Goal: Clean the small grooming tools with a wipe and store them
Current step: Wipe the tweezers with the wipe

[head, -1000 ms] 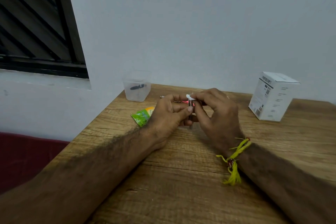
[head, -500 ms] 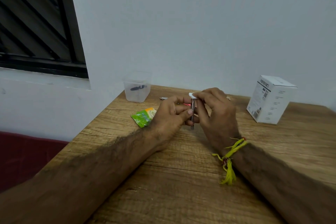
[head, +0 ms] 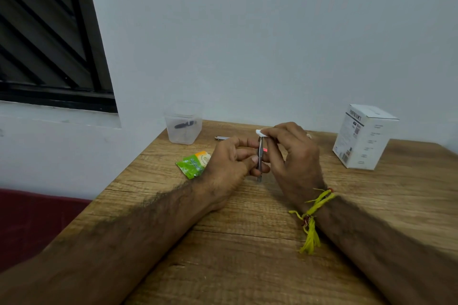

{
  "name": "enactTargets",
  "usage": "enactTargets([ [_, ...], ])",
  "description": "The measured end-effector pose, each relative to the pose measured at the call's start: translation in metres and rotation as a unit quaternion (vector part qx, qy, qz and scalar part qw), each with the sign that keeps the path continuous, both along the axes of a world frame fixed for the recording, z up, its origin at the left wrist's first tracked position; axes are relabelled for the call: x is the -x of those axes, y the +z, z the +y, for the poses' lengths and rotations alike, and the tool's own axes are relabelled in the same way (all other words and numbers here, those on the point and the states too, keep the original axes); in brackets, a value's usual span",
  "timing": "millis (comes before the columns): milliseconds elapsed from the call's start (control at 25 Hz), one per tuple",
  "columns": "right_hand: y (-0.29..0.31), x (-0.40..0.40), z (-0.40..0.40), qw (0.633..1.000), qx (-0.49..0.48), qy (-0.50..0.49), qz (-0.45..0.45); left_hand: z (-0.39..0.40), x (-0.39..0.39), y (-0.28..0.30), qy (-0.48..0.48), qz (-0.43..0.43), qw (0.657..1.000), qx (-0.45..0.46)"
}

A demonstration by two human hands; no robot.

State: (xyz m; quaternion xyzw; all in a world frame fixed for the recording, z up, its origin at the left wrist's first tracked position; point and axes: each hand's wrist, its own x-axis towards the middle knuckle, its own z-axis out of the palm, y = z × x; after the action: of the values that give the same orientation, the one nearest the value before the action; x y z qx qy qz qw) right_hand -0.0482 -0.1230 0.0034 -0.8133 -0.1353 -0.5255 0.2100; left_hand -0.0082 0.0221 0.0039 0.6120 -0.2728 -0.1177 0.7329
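Observation:
My left hand [head: 230,161] pinches a slim metal tweezers [head: 259,163], held upright just above the wooden table [head: 247,255]. My right hand [head: 290,156] pinches a small white wipe [head: 260,133] around the tweezers' top end. A clear plastic container [head: 183,124] with a dark tool inside stands at the table's back left corner. Another small metal tool [head: 221,138] lies on the table behind my left hand. An opened green wipe sachet [head: 194,164] lies left of my left hand.
A white cardboard box [head: 363,136] stands at the back right of the table. The wall runs right behind the table, with a dark window at the upper left. The table's left edge drops to a dark red surface [head: 29,218].
The tweezers turned more upright in my left hand, and my right hand slid the wipe up to its top end.

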Motion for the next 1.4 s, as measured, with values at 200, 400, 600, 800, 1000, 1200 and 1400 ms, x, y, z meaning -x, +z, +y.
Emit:
enactTargets([
  [200,0.000,0.005,0.000,0.999,0.031,0.009,0.016,-0.002,0.000,0.001,0.019,-0.007,1.000,-0.012],
  [400,-0.002,0.004,0.001,0.997,0.066,0.009,0.037,-0.002,-0.001,-0.001,0.058,-0.019,0.998,-0.023],
  [600,-0.004,0.008,0.000,0.996,0.084,0.003,0.040,-0.002,0.003,0.002,0.061,-0.023,0.998,-0.018],
  [800,0.003,-0.003,0.005,0.998,0.060,-0.028,-0.006,0.001,0.000,0.005,0.041,-0.035,0.998,-0.023],
  [1000,0.000,-0.001,-0.001,1.000,0.018,-0.001,-0.003,0.000,0.002,0.002,0.030,-0.032,0.999,-0.031],
  [1200,0.001,0.002,0.001,0.999,0.048,0.012,0.012,-0.001,0.001,0.002,0.040,-0.017,0.999,-0.014],
  [1400,-0.002,0.003,-0.002,0.997,0.062,0.024,0.042,-0.001,0.001,0.003,0.052,-0.009,0.999,-0.014],
])
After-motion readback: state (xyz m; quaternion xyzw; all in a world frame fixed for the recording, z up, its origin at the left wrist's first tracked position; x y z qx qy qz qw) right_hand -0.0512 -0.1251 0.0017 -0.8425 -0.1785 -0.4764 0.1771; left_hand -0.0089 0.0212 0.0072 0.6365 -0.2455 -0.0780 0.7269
